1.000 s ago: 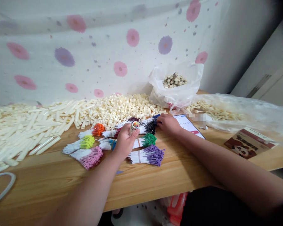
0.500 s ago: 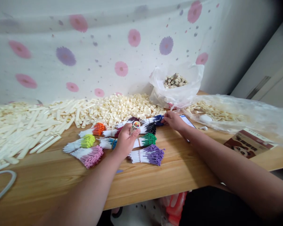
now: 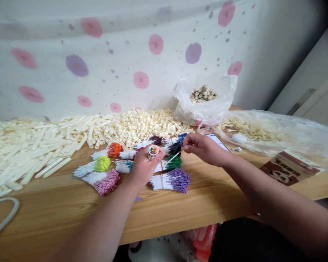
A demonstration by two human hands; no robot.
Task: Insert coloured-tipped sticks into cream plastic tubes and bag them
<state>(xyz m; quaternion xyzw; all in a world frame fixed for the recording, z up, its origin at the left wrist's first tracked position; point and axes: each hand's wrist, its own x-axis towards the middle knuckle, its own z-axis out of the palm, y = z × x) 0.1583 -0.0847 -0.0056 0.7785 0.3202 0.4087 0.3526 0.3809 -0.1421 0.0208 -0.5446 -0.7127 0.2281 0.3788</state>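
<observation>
My left hand point(image 3: 142, 165) is closed around a white slotted pen sleeve point(image 3: 153, 153), its round end up and several coloured tips showing inside. My right hand point(image 3: 203, 148) pinches one thin white pen refill point(image 3: 174, 158) by its dark blue end, the white end pointing left toward the sleeve. Banded refill bundles lie beneath and about my hands: blue point(image 3: 182, 139), black point(image 3: 175, 148), green point(image 3: 174, 162), purple point(image 3: 179, 181), pink point(image 3: 109, 182), yellow-green point(image 3: 101, 163), orange point(image 3: 114, 149) and dark red point(image 3: 154, 140). A teal bundle point(image 3: 123, 166) is partly hidden by my left hand.
Cream slotted sleeves point(image 3: 144, 125) and long cream barrels point(image 3: 47, 149) are heaped along the back and left. A plastic bag point(image 3: 207, 112) holds finished-looking parts. To the right are a phone point(image 3: 218, 141), a plastic sheet point(image 3: 295, 127) over slim parts, and a panda box point(image 3: 288, 169).
My right hand has lifted a blue-ended refill from the blue bundle and moved it slightly toward me. My left hand, still around the sleeve, has shifted slightly left.
</observation>
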